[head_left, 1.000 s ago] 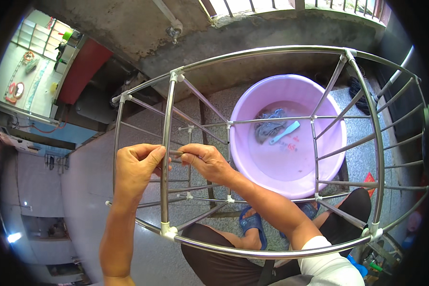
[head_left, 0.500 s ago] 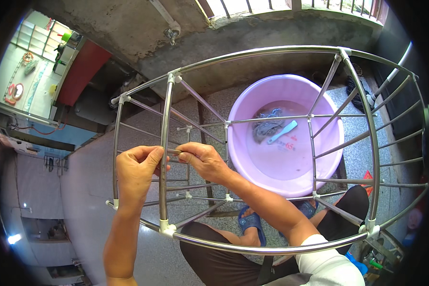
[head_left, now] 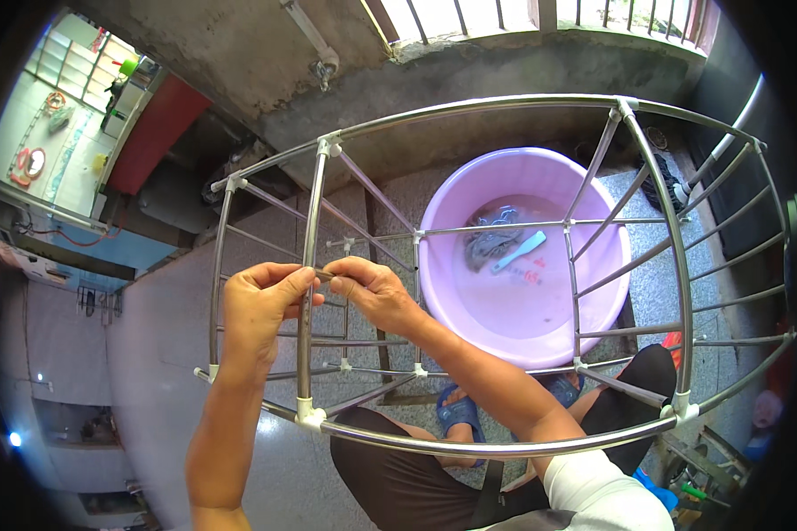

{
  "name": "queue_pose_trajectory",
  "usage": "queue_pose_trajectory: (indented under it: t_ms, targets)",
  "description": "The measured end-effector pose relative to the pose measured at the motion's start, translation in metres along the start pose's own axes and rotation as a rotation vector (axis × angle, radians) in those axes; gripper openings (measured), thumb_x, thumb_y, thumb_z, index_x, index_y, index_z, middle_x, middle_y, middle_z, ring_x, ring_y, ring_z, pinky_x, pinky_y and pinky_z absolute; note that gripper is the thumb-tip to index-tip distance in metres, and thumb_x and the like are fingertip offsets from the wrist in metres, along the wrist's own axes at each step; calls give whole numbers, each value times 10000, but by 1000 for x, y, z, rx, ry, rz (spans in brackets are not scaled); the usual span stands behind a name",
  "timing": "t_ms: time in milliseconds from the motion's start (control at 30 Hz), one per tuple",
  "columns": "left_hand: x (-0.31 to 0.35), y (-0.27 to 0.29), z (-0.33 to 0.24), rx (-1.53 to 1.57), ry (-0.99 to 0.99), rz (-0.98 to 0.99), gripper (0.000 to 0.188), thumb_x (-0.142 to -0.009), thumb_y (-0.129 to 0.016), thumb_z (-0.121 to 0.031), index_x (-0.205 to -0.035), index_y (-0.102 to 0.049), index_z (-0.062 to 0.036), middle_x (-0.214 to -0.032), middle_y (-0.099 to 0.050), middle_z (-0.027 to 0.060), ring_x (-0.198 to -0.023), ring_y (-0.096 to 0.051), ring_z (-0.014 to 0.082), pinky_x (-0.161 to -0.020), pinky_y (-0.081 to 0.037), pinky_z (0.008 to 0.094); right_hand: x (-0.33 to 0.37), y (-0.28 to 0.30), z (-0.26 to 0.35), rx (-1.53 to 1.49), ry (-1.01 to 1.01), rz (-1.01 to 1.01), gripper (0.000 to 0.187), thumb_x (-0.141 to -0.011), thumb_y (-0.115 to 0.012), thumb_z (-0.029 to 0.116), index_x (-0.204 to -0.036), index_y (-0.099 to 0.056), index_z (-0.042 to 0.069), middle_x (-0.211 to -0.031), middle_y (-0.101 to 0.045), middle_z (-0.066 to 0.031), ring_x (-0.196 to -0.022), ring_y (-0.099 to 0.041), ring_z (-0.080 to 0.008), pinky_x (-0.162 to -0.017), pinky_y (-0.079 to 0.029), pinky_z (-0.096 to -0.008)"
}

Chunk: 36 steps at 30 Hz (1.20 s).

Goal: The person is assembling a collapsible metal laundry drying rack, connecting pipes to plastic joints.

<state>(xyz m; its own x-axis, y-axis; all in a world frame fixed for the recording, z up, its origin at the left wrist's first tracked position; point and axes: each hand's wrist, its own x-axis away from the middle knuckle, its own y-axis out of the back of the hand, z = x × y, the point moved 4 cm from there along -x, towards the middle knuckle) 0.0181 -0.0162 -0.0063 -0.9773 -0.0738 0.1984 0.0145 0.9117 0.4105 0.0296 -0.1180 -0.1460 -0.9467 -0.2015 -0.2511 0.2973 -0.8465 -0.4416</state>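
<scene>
A metal-tube rack (head_left: 503,443) with white plastic joints stands around my arms. My left hand (head_left: 261,305) is closed at an upright tube (head_left: 306,354) on the rack's left side, its thumb and fingers meeting across it. From the right, my right hand (head_left: 372,292) pinches a short, thin, greyish-brown piece (head_left: 324,275) between thumb and forefinger. This piece runs to the tube, toward my left thumb; whether it is a strip or a thin rod I cannot make out. My left fingertips are partly hidden behind the tube.
A large purple basin (head_left: 434,265) holds water, dark cloth (head_left: 491,241) and a light-blue brush-like tool (head_left: 520,251). Beyond it is a rough wall with a tap (head_left: 324,71). My sandalled feet (head_left: 460,411) rest below the rack. At lower right lies a green-handled tool (head_left: 695,491).
Both hands stay at the tube, drawn slightly closer together. My right hand has shifted a little left and up. The whole view has tilted slightly.
</scene>
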Motion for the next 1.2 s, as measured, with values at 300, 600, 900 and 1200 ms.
queue_pose_trajectory:
  t_ms: [300, 600, 900, 1200]
  targets:
    - [7, -4, 7, 9, -47, -16, 189, -845, -663, -116, -943, -647, 45, -796, -681, 113, -620, -663, 157, -536, -524, 220, 2, -3, 7, 74, 63, -123, 178, -883, -583, 106, -1024, -616, 2, -907, -601, -68, -830, -561, -146, -741, -446, -278]
    - [6, 2, 3, -505, -321, -129, 231, -815, -691, -168, -905, -685, 45, -700, -671, 124, -604, -648, 171, -538, -477, 286, 0, -2, 21, 164, 211, -81, 187, -867, -585, 46, -1040, -631, -9, -874, -600, -83, -802, -581, -162, -727, -459, -275]
    - [5, -2, 4, -605, -293, -1, 226, -886, -602, -170, -920, -668, 43, -712, -660, 71, -607, -603, 106, -542, -469, 240, -2, -4, 19, 125, 149, -25, 209, -869, -580, 42, -1070, -613, -3, -916, -622, -91, -881, -597, -161, -804, -470, -277]
    - [-10, 24, 15, -177, -136, -70, 329, -953, -515, -279, -996, -646, 20, -802, -669, 90, -661, -634, 117, -530, -478, 206, -9, 40, 5, 151, 68, -222, 193, -900, -528, 32, -1069, -617, 8, -956, -653, -64, -905, -602, -122, -827, -477, -258]
